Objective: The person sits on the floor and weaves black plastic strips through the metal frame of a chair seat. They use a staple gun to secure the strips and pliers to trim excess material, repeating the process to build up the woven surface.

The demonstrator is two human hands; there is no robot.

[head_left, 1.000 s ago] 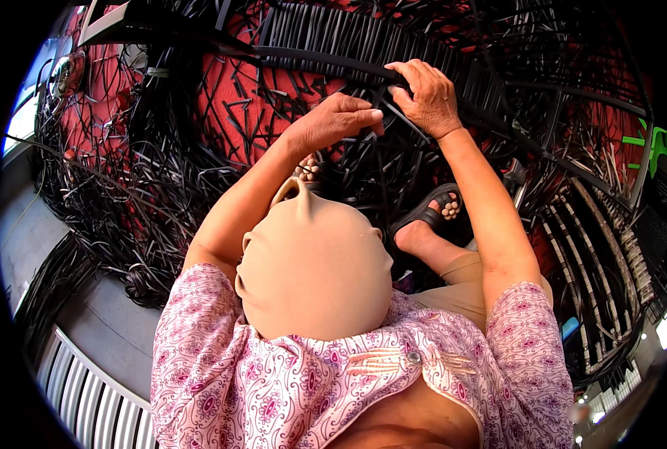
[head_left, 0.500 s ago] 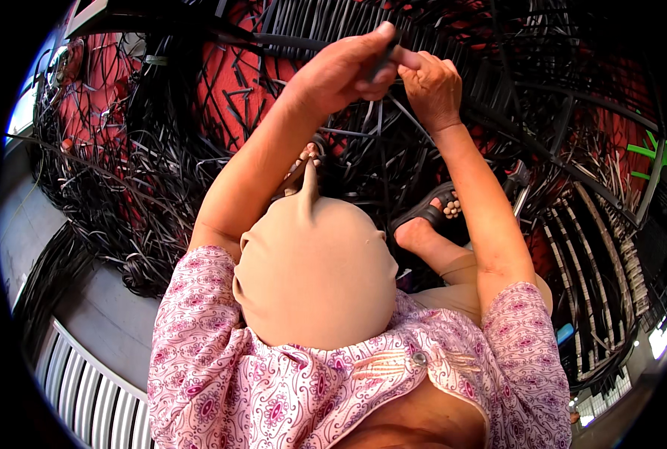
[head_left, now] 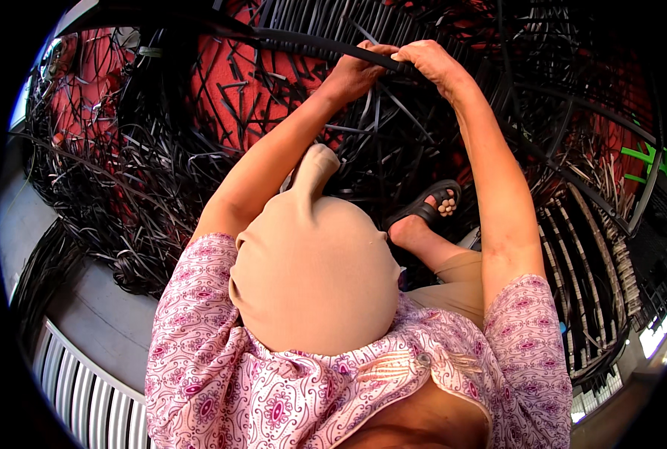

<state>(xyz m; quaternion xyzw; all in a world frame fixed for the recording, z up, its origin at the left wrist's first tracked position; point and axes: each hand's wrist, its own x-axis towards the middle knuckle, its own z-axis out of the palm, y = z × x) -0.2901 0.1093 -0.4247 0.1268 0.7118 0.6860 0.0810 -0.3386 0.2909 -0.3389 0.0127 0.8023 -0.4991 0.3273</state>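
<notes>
My left hand reaches up to a dark frame bar, which crosses in front of it. Its fingertips show above the bar, curled together. Close beside it, my right hand is closed in a pinch at the same bar, thumb and fingers pressed against the left fingertips. Whatever lies between the fingers is too small and dark to make out. Beyond the bar stretches a row of parallel grey-black strips. A thin pale strip end sticks up just above the left fingers.
Tangled black strips heap up on the left, with short offcuts over a red floor. My sandalled foot rests below the hands. At right stand a green plastic piece and a curved rack wound with strips.
My left hand has dropped and turned behind the bar, its extended thumb now curled out of sight. My right hand has moved slightly up and pinches at the bar. The view has shifted a little.
</notes>
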